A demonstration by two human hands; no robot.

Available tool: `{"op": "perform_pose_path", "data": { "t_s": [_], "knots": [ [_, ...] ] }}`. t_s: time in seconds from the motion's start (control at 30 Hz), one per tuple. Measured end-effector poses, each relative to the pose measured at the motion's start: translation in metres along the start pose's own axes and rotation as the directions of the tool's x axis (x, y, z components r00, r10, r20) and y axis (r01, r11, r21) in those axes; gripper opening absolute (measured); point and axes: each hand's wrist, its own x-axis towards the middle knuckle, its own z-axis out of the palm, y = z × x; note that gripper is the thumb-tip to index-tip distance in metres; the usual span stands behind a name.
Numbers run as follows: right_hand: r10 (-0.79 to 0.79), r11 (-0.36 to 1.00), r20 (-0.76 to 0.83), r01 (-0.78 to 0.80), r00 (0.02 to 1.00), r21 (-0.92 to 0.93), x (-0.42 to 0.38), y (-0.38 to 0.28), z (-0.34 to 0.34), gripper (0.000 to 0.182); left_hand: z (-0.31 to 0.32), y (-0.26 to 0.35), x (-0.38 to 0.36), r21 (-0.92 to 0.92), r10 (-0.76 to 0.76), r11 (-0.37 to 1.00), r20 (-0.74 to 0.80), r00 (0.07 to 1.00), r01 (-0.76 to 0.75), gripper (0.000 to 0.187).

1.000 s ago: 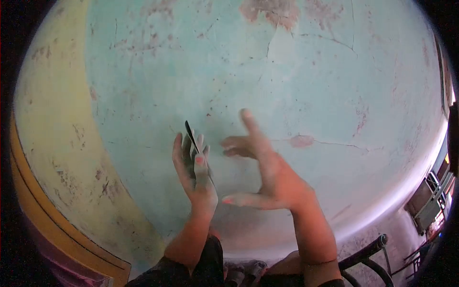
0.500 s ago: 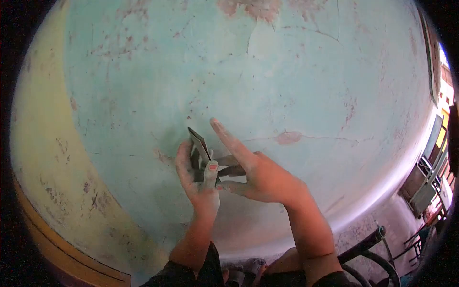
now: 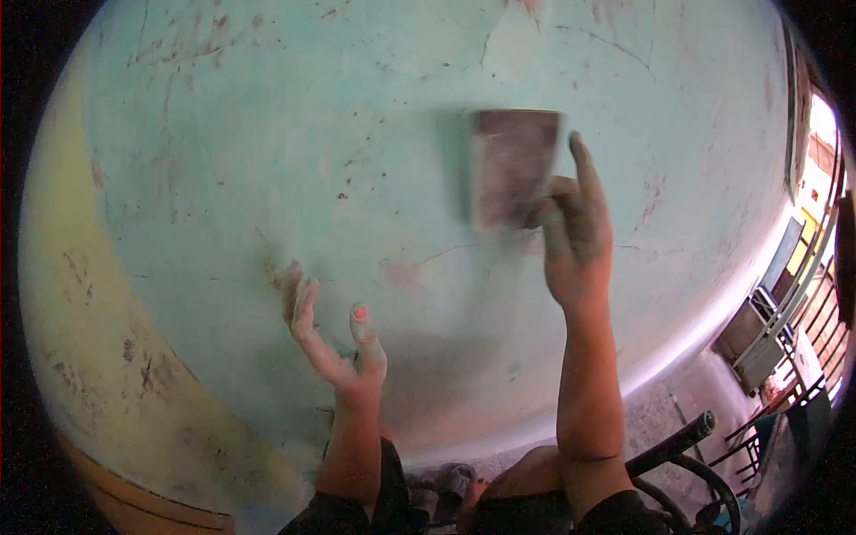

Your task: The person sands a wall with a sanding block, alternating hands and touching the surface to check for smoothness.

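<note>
My right hand [image 3: 578, 232] is raised in front of the wall, pinching a piece of sandpaper [image 3: 515, 165] by its lower right corner. The sandpaper is brownish grey and roughly rectangular, its flat face turned toward me and its edges slightly blurred. My right index finger points up, apart from the sheet. Lower and to the left, my left hand [image 3: 337, 339] holds nothing, its fingers spread and thumb up. Pale dust coats both hands. Behind them is the pale green wall [image 3: 267, 160], with cracks, dark specks and peeled patches.
A yellow band [image 3: 62, 267] runs down the wall's left side, above a brown wooden edge [image 3: 143, 490]. At lower right stands a dark metal tube frame [image 3: 673, 444]. Farther right are a grey box [image 3: 758, 343] and a barred opening [image 3: 820, 330]. My feet show at the bottom.
The sandpaper has left my left hand and is now in my right, moved up and to the right with its face toward me. My left hand has opened and sits slightly left.
</note>
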Motion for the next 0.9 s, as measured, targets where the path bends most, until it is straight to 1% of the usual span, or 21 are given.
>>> {"op": "perform_pose_path", "data": {
  "t_s": [0.03,0.07,0.1,0.13,0.17,0.2,0.27,0.3,0.33,0.4,0.43,0.47,0.53,0.57,0.6,0.63,0.67,0.7,0.83,0.9],
  "knots": [
    [-0.036,0.995,-0.09,0.028,0.995,-0.092,0.002,0.007,-0.005,0.058,0.001,-0.005,0.0,-0.012,-0.01,1.0,-0.012,1.0,0.01,0.051],
    [-0.08,0.982,-0.175,0.047,0.981,-0.184,0.004,0.014,-0.007,0.053,0.002,-0.011,-0.001,0.06,0.012,0.998,-0.019,1.0,-0.011,0.051],
    [-0.088,0.979,-0.167,0.054,0.982,-0.197,0.005,0.018,-0.008,0.053,0.003,-0.014,-0.002,0.132,0.034,0.991,-0.022,0.999,-0.031,0.05],
    [-0.086,0.983,-0.261,0.04,0.962,-0.177,0.005,0.021,-0.008,0.048,0.004,-0.016,-0.003,0.125,0.026,0.992,-0.029,0.999,-0.022,0.05],
    [-0.083,0.988,-0.354,0.029,0.932,-0.154,0.005,0.025,-0.008,0.045,0.005,-0.017,-0.004,0.17,-0.003,0.985,-0.024,1.0,0.007,0.051],
    [-0.089,0.986,-0.351,0.033,0.932,-0.162,0.004,0.031,-0.007,0.045,0.005,-0.019,-0.005,0.216,-0.031,0.976,-0.018,0.999,0.034,0.052],
    [-0.285,0.926,-0.323,0.171,0.902,-0.338,0.002,0.043,-0.006,0.051,0.007,-0.025,-0.006,0.197,-0.041,0.98,-0.007,0.999,0.041,0.053],
    [-0.232,0.932,-0.326,0.114,0.916,-0.345,-0.001,0.044,-0.005,0.065,0.007,-0.029,-0.006,0.183,-0.047,0.982,0.009,0.999,0.044,0.054],
    [-0.239,0.928,-0.327,0.117,0.914,-0.353,-0.001,0.046,-0.003,0.065,0.008,-0.032,-0.007,0.173,-0.047,0.984,0.006,0.999,0.045,0.054],
    [-0.356,0.844,-0.31,0.161,0.882,-0.512,-0.001,0.051,0.003,0.073,0.006,-0.035,-0.008,0.212,-0.048,0.977,0.045,0.998,0.038,0.056],
    [-0.343,0.842,-0.319,0.139,0.883,-0.52,-0.001,0.057,0.007,0.078,0.007,-0.036,-0.009,0.203,-0.053,0.978,0.046,0.998,0.043,0.056],
    [-0.346,0.837,-0.316,0.138,0.884,-0.529,-0.002,0.059,0.01,0.078,0.007,-0.036,-0.01,0.199,-0.063,0.979,0.054,0.997,0.051,0.057],
    [-0.339,0.678,-0.324,-0.01,0.884,-0.735,-0.004,0.061,0.017,0.077,0.008,-0.037,-0.011,0.192,-0.071,0.98,0.062,0.996,0.058,0.057],
    [-0.298,0.702,-0.34,-0.037,0.892,-0.711,-0.005,0.061,0.02,0.077,0.007,-0.036,-0.01,0.183,-0.07,0.981,0.066,0.995,0.057,0.058],
    [-0.293,0.706,-0.349,-0.045,0.89,-0.707,-0.004,0.061,0.022,0.077,0.005,-0.036,-0.008,0.178,-0.064,0.983,0.07,0.995,0.051,0.059],
    [-0.353,0.664,-0.309,0.004,0.883,-0.748,-0.001,0.061,0.022,0.078,0.005,-0.037,-0.009,0.182,-0.055,0.982,0.076,0.996,0.04,0.059],
    [-0.411,0.617,-0.264,0.053,0.872,-0.785,0.002,0.061,0.021,0.078,0.006,-0.038,-0.011,0.191,-0.085,0.979,0.086,0.993,0.067,0.061],
    [-0.413,0.616,-0.242,0.074,0.878,-0.784,0.003,0.06,0.021,0.079,0.006,-0.039,-0.012,0.201,-0.116,0.975,0.097,0.989,0.095,0.064],
    [-0.406,0.629,-0.241,0.078,0.882,-0.774,0.007,0.052,0.033,0.078,0.005,-0.034,-0.011,0.236,-0.121,0.967,0.112,0.986,0.092,0.065],
    [-0.387,0.749,-0.304,0.104,0.871,-0.655,0.01,0.05,0.043,0.072,0.003,-0.033,-0.01,0.192,-0.13,0.976,0.117,0.985,0.106,0.061]
  ]
}}
